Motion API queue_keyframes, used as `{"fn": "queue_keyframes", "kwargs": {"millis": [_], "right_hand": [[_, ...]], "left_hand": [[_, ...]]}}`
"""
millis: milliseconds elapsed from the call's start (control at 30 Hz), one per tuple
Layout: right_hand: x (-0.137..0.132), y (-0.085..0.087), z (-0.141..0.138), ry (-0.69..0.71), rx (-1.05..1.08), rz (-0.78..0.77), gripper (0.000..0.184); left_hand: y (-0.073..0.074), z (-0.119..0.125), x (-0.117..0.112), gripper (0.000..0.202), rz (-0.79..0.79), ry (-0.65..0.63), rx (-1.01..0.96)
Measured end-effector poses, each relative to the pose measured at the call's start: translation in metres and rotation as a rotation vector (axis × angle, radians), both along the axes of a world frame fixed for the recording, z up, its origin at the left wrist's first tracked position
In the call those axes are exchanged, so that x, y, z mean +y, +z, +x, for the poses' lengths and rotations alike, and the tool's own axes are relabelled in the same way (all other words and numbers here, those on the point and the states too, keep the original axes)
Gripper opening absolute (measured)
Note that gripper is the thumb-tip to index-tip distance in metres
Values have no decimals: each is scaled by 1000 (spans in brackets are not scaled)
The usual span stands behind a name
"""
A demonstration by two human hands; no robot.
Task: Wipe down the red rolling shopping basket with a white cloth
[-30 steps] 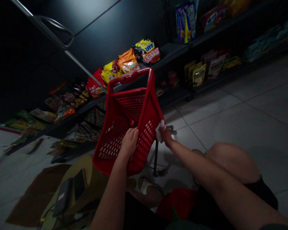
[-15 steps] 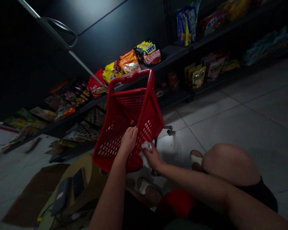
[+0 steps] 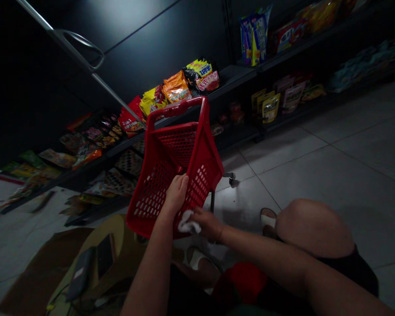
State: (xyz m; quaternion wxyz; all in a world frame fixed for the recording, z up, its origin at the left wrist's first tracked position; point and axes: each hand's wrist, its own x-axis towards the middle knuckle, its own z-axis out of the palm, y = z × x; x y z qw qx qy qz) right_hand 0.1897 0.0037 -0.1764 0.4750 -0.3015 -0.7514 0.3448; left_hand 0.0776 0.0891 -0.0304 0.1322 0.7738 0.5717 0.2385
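1. Dark store shelving (image 3: 233, 75) behind, holding snack packets (image 3: 175, 87).
2. Red plastic shopping basket (image 3: 151, 197), tilted in front of the person.
3. Left hand (image 3: 177, 193) grips its mesh wall; a slackened grip could drop it.
4. Right hand (image 3: 208, 224) closes on white cloth (image 3: 188, 226) at the basket's lower edge; loose fingers could lose it.

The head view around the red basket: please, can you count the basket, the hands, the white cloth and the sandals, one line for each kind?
Red plastic basket: 1
Hands (left hand, right hand): 2
White cloth: 1
Sandals: 2
Total: 6
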Motion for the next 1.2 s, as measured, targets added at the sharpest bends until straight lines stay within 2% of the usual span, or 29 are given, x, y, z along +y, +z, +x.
{"fn": "queue_keyframes", "kwargs": {"millis": [100, 133, 167, 233, 267, 367, 433, 500, 600, 767, 833, 900, 1000, 1067, 1133, 1200], "right_hand": [[74, 8, 38, -547, 265, -200, 25], [97, 12, 50, -677, 323, -240, 28], [116, 15, 58, -732, 346, -286, 29], [133, 22, 64, -728, 378, -356, 32], [131, 24, 59, -693, 391, -380, 33], [88, 26, 26, -602, 404, -353, 32], [46, 24, 0, -535, 345, -267, 26], [14, 21, -18, -402, 285, -178, 21], [-3, 19, -24, -273, 203, -94, 25], [19, 25, -14, -382, 150, -124, 45], [39, 24, -6, -353, 200, -121, 42], [68, 21, 11, -401, 281, -143, 40], [118, 17, 42, -683, 468, -388, 57], [137, 19, 51, -795, 527, -559, 58], [127, 25, 42, -773, 490, -586, 50], [88, 32, 17, -651, 400, -476, 45]], "left_hand": [[0, 2, -2, 44, -4, 4, 13], [0, 3, -3, 44, -3, 3, 10], [0, 5, -3, 43, 1, 3, 3], [0, 8, -4, 43, 11, 2, -10], [0, 9, -4, 43, 14, 0, -13], [0, 10, -2, 43, 18, -5, -5], [1, 9, 0, 42, 24, 3, 14], [1, 6, 1, 42, 34, 15, 33], [1, 2, 1, 42, 42, 18, 48], [2, -1, -4, 41, 34, 15, 43], [2, -1, -7, 42, 23, 10, 36], [3, -2, -12, 43, 7, 12, 33], [4, -3, -18, 44, -13, 20, 23], [4, -4, -21, 44, -20, 16, 21], [3, -5, -21, 44, -23, 5, 27], [2, -6, -19, 43, -17, 2, 31]]}}
